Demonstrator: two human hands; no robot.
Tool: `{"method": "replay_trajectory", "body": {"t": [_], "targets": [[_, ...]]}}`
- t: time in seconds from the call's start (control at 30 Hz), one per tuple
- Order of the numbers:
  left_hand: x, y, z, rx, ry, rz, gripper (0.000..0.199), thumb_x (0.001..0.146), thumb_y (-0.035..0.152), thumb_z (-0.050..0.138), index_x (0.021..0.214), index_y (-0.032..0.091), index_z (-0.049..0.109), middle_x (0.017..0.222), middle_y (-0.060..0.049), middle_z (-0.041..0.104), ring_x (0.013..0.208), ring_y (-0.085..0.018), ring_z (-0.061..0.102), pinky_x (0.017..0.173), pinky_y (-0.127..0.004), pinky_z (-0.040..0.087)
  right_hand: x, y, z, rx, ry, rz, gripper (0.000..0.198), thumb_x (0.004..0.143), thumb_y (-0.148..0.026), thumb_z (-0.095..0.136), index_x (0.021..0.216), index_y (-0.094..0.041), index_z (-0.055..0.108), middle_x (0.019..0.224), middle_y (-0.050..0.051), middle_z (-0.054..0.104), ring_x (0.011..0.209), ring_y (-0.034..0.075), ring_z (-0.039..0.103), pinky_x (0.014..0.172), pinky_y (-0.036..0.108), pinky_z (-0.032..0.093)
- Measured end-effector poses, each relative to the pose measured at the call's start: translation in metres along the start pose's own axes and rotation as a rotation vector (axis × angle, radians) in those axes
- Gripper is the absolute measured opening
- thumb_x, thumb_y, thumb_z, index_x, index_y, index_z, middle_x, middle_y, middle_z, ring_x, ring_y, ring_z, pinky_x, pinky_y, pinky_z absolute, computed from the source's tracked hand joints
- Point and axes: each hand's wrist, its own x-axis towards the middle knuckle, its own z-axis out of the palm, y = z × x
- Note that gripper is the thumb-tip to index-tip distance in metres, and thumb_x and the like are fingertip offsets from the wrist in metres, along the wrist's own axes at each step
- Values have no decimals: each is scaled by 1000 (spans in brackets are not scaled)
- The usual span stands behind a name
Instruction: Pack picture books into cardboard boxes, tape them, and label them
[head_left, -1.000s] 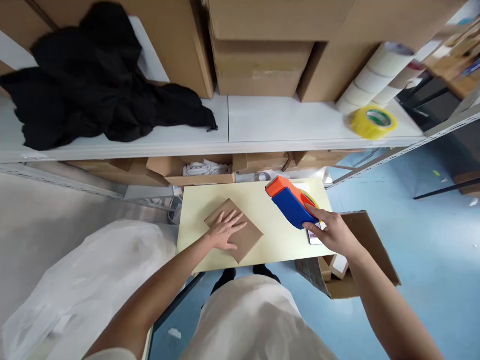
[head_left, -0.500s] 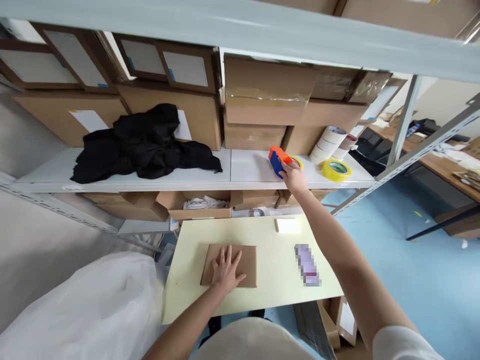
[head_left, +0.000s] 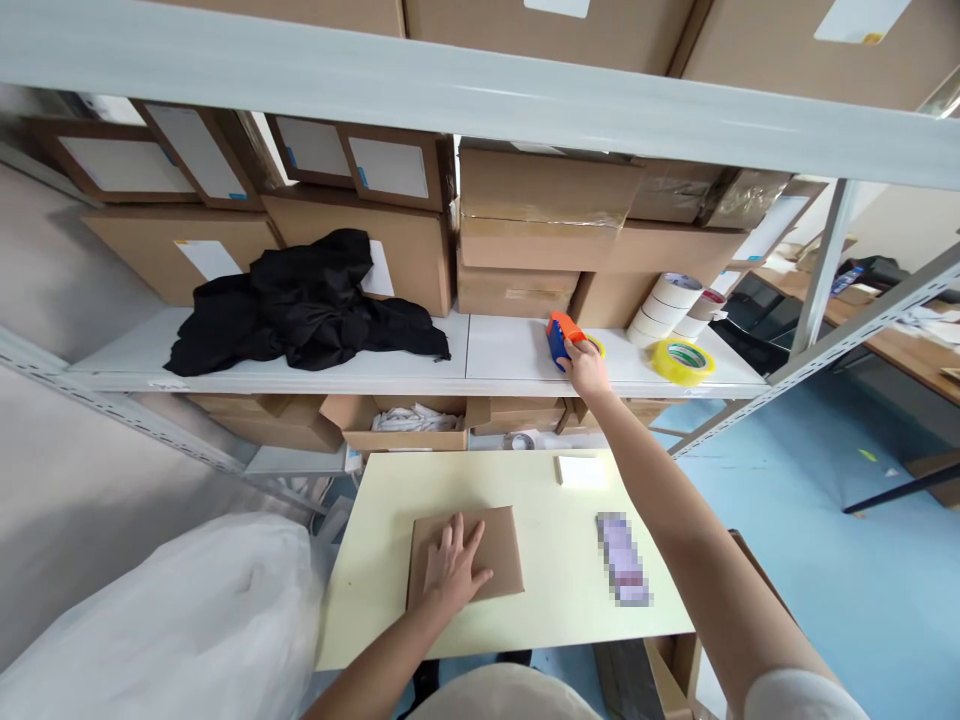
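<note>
My left hand (head_left: 454, 568) lies with fingers spread on top of a small brown cardboard box (head_left: 499, 545) on the pale yellow table (head_left: 555, 615). Up on the grey shelf, my right hand (head_left: 587, 368) is closed around an orange and blue tape dispenser (head_left: 559, 338). The yellow edge of a tape roll shows beside those fingers. The dispenser appears to be at the shelf surface; whether it rests there I cannot tell. To its right sit a yellow tape roll (head_left: 682, 362) and a stack of white tape rolls (head_left: 660, 308).
Black cloth (head_left: 307, 305) lies on the shelf's left, before large cartons (head_left: 547, 190). The table also bears a white block-like item (head_left: 580, 471) and a blurred purple item (head_left: 624, 560). A big white plastic bag (head_left: 172, 620) stands at left. The shelf's front edge (head_left: 360, 384) overhangs the table's back.
My view has shifted, so the shelf sits lower in it. The box under my left hand has turned slightly counterclockwise. My right hand keeps the tape dispenser, now tilted a little differently.
</note>
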Motion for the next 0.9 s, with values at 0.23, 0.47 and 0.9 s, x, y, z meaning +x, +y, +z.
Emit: {"method": "replay_trajectory", "body": {"t": [0.23,0.47,0.9], "targets": [[-4,-4,-4,-46,-24,30,74,78,46,49,144,22,27,151,-17,20,129,-43,31,92,-56,35,-30,-25,-27,8,95,-126,58,86,-35,46,137,-9,37,134,22,40,126,36,34,101,58,29],[-38,-52,1,-206,128,89,79,79,48,52,145,20,21,154,-15,12,138,-37,19,104,-51,28,-195,-49,-15,317,132,42,64,84,-33,49,141,-15,24,134,19,43,128,30,38,104,53,33],[-61,-101,81,-995,54,-165,71,70,23,60,135,16,32,128,-15,55,112,-23,58,94,-40,47,-391,-122,97,929,-656,567,74,74,-18,55,141,-29,26,135,10,49,114,24,56,94,45,46]]}}
